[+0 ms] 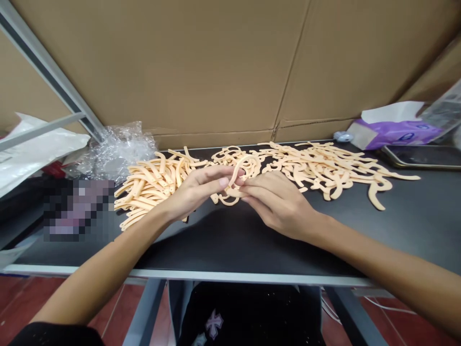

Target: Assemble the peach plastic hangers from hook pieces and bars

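Between my two hands is a curved peach-coloured plastic piece (pixel 236 174), held above the front middle of the table. My left hand (pixel 201 187) pinches it from the left with thumb and fingers. From the right, the fingertips of my right hand (pixel 277 199) close on its lower end, partly hiding it. Just behind lies a small heap of curled peach pieces (pixel 252 163). Left of my left hand is a pile of slightly bent peach strips (pixel 147 185) with small holes at their ends. Beyond my right hand spreads a pile of S-shaped peach pieces (pixel 324 166).
Crumpled clear plastic wrap (pixel 118 146) and a white bag (pixel 46 149) sit at the left. A purple tissue pack (pixel 396 132) and a phone-like flat object (pixel 425 157) lie at the back right. Cardboard (pixel 201 67) walls the back of the black table (pixel 230 250).
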A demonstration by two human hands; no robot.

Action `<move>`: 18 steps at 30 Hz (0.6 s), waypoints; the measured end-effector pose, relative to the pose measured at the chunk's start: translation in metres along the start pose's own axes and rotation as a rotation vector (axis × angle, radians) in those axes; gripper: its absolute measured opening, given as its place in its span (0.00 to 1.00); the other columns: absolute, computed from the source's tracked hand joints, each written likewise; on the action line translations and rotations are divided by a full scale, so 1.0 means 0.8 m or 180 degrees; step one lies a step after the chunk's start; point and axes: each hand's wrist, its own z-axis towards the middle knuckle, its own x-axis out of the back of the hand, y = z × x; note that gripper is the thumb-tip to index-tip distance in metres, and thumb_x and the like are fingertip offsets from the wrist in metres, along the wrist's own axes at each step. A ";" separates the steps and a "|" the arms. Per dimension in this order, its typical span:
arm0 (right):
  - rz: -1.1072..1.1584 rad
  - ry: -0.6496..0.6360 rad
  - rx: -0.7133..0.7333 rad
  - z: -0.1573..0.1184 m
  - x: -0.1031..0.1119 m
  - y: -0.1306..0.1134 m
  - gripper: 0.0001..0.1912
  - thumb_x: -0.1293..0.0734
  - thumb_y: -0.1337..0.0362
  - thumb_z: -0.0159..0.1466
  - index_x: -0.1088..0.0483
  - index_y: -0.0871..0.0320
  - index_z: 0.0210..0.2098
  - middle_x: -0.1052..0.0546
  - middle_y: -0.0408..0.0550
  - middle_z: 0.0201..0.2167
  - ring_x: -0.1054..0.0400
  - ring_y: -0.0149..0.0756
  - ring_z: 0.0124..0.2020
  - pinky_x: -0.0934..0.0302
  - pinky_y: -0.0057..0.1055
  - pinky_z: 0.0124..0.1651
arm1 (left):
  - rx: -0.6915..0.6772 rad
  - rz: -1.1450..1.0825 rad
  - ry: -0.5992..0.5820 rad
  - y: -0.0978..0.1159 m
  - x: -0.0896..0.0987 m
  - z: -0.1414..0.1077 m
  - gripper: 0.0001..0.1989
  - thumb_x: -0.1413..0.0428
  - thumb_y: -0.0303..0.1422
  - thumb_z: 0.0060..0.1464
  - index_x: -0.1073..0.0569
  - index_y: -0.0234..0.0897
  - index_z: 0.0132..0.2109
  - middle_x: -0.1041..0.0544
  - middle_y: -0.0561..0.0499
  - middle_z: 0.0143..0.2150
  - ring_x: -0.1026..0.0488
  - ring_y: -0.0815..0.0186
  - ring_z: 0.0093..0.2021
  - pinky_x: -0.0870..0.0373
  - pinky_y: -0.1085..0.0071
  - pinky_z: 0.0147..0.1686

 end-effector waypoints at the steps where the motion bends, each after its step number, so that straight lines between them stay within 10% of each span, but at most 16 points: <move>1: 0.0014 0.0024 -0.0022 0.000 -0.001 0.001 0.08 0.33 0.74 0.70 0.27 0.61 0.47 0.17 0.55 0.42 0.22 0.43 0.43 0.28 0.41 0.45 | 0.0047 -0.0304 0.0018 0.003 0.000 0.000 0.11 0.32 0.38 0.57 0.20 0.38 0.43 0.19 0.47 0.40 0.22 0.63 0.44 0.25 0.70 0.43; 7: 0.0158 0.0187 -0.0062 -0.001 -0.005 0.001 0.14 0.30 0.76 0.66 0.26 0.62 0.51 0.18 0.58 0.44 0.23 0.45 0.45 0.27 0.43 0.50 | -0.0262 -0.0876 0.0686 0.016 0.011 0.004 0.11 0.27 0.34 0.50 0.20 0.39 0.38 0.21 0.54 0.32 0.22 0.70 0.36 0.25 0.75 0.39; 13: 0.0175 0.0019 -0.0074 0.004 -0.006 -0.011 0.11 0.28 0.75 0.65 0.25 0.65 0.47 0.19 0.61 0.42 0.24 0.46 0.42 0.28 0.44 0.46 | -0.1616 0.0776 0.2101 0.034 0.044 0.011 0.13 0.36 0.44 0.62 0.19 0.45 0.49 0.19 0.51 0.36 0.19 0.65 0.40 0.22 0.70 0.37; 18: 0.0116 -0.0854 0.0201 0.016 -0.030 -0.027 0.08 0.33 0.72 0.69 0.24 0.67 0.47 0.19 0.60 0.46 0.26 0.50 0.48 0.30 0.45 0.49 | -0.2133 0.1788 0.2302 0.039 0.039 0.005 0.17 0.46 0.49 0.69 0.20 0.44 0.50 0.21 0.52 0.32 0.21 0.66 0.33 0.23 0.69 0.33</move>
